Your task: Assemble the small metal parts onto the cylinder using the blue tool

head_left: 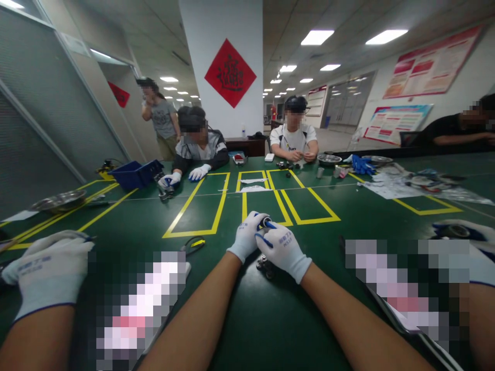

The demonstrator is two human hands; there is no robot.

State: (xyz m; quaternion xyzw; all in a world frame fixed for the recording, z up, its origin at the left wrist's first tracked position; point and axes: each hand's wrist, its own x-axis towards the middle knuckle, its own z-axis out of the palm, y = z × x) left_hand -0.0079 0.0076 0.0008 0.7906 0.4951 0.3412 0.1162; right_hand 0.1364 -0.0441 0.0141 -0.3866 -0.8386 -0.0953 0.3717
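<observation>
Both my hands wear white gloves with blue fingertips and meet in front of me, above the table. My left hand [248, 236] is closed around a small dark round part with a shiny rim [265, 222]. From the right side, my right hand [285, 248] pinches at the same part with its fingers closed, hiding much of it. Just below my hands, a small dark metal assembly with round ends [265, 267] lies on the green table [263, 319].
Gloved hands of co-workers reach in at the left [54, 268] and right [467, 257]. Blurred-out phones or tablets lie beside both my forearms. Yellow tape rectangles [220, 206] mark the table ahead. Further off are a blue bin [137, 174], metal dishes, papers and seated people.
</observation>
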